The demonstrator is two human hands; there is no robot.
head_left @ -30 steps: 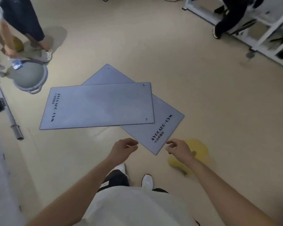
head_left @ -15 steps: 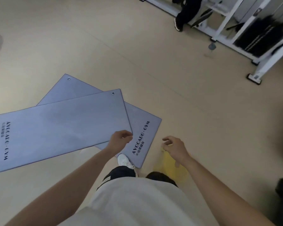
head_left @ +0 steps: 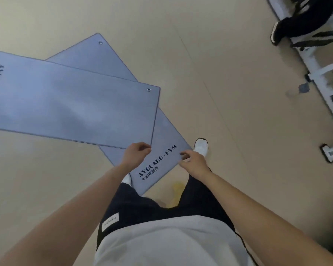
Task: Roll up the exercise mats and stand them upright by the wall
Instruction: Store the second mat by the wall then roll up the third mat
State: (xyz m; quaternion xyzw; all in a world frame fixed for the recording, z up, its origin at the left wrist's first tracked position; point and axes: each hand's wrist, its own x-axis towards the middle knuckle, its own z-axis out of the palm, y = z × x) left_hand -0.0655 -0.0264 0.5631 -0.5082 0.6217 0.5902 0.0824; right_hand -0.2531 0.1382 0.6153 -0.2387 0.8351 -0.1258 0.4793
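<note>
Nearest, left hand (head_left: 136, 154) over the near end of the lower exercise mat (head_left: 165, 135), fingers loosely curled, gripping nothing. Right hand (head_left: 193, 160) at that mat's right corner, thumb and fingers slightly apart, no hold either; possibly grazing the edge, hard to tell. White shoe (head_left: 201, 146) just beside the same corner. Lower exercise mat flat and unrolled on the floor (head_left: 210, 64), "AVOCADO·GYM" print at its near end. Further off, upper exercise mat (head_left: 71, 104) flat across it, likewise unrolled. Far right, white machine frame (head_left: 311, 60).
</note>
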